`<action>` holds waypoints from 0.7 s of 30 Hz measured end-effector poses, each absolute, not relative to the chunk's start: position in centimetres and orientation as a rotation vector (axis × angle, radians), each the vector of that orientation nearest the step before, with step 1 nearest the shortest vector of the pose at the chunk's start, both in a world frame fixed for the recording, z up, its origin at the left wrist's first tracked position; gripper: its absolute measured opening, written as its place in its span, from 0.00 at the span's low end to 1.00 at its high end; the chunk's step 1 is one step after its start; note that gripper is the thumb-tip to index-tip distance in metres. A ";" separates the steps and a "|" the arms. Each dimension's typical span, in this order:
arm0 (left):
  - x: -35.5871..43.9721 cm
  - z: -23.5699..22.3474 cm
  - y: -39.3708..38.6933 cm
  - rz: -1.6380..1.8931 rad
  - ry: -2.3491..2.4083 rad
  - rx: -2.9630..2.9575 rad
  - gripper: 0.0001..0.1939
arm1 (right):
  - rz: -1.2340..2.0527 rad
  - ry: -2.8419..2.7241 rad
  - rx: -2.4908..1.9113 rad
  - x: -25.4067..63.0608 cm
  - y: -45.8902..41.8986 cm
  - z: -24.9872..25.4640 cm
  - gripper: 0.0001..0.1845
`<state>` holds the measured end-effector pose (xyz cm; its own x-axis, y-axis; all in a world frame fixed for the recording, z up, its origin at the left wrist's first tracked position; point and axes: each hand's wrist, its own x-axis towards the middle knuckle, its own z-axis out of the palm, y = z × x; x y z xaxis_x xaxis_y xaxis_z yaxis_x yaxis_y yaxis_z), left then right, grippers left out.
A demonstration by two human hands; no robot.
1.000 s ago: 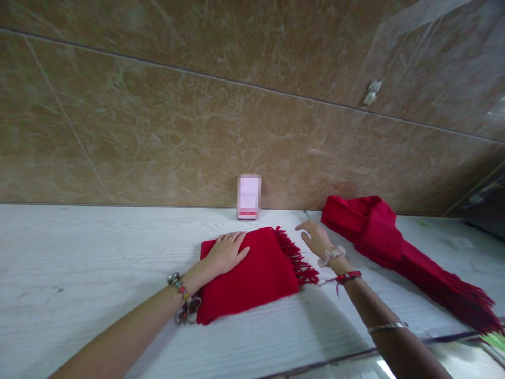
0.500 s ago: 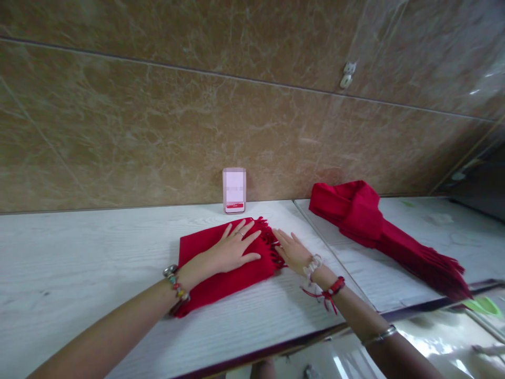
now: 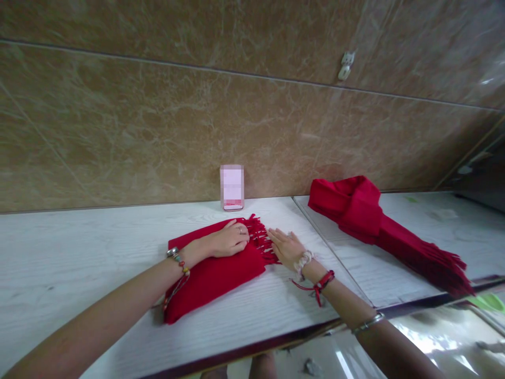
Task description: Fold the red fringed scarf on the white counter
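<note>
A folded red scarf (image 3: 221, 276) lies flat on the white wood-grain tabletop, its fringe pointing right. On top of it, close to the fringed end, rests my left hand (image 3: 231, 239); the fingers are bent and closed on the cloth, their tips partly hidden. At the fringe my right hand (image 3: 286, 247) lies with straight fingers, the tips touching or just beside the strands. Bracelets circle both wrists. Further right, a second red scarf (image 3: 355, 210) is loosely looped, with its fringed end trailing towards the front edge.
A phone (image 3: 232, 187) with a blurred screen leans against the brown marble-tiled wall (image 3: 158, 131). A seam crosses the white tabletop (image 3: 98, 252) between the two scarves. Along the front runs a dark table edge (image 3: 236, 352). A small white fixture (image 3: 346, 66) is on the wall.
My left hand's spread fingers have curled onto the folded scarf, which has shifted slightly left. The fringe now lies straighter. My right hand moved a little left, still flat.
</note>
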<state>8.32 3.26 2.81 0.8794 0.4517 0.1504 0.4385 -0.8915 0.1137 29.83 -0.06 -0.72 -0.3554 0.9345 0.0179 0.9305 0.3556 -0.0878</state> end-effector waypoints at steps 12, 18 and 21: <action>6.6 3.6 2.5 0.344 0.704 2.901 0.14 | 0.000 -2.747 -1.314 30.7 -0.8 -2.2 0.25; 5.1 4.5 2.2 0.344 0.711 2.847 0.15 | -0.038 -2.789 -1.380 30.9 -1.3 -1.9 0.25; 5.4 5.1 2.1 0.331 0.647 2.848 0.17 | -0.044 -2.797 -1.395 31.2 -1.3 -1.8 0.25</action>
